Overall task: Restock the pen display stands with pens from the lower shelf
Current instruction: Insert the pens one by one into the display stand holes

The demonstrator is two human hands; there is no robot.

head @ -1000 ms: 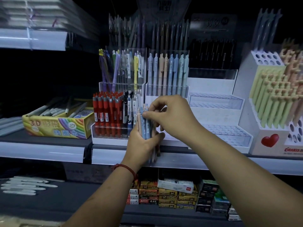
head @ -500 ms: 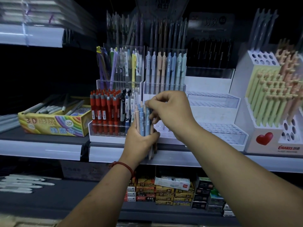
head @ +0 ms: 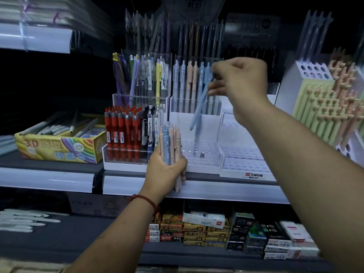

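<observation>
step now, i think: putting pens in the stand 1 by 1. the right hand [head: 240,83] pinches the top of a blue pen [head: 200,107], tilted, tip just over the holes of the white stand [head: 197,168]; the left hand [head: 165,174] is curled round a bunch of pens [head: 169,142] by the shelf edge. next prob: get the pen straight up & push its tip into 1 hole.

Front tier of the clear stand [head: 204,154]: holes mostly vacant, open from above. Left flank closed by packed red pens [head: 124,131]; rear closed by the row of pastel pens [head: 187,83]. The left hand [head: 165,170] with its bundle of pens [head: 170,142] blocks the front-left corner (right half free). The blue pen [head: 199,109] in the right hand [head: 238,85] hangs slanted over the tier. Low tiers of the neighbouring stand [head: 244,164] unobstructed.
</observation>
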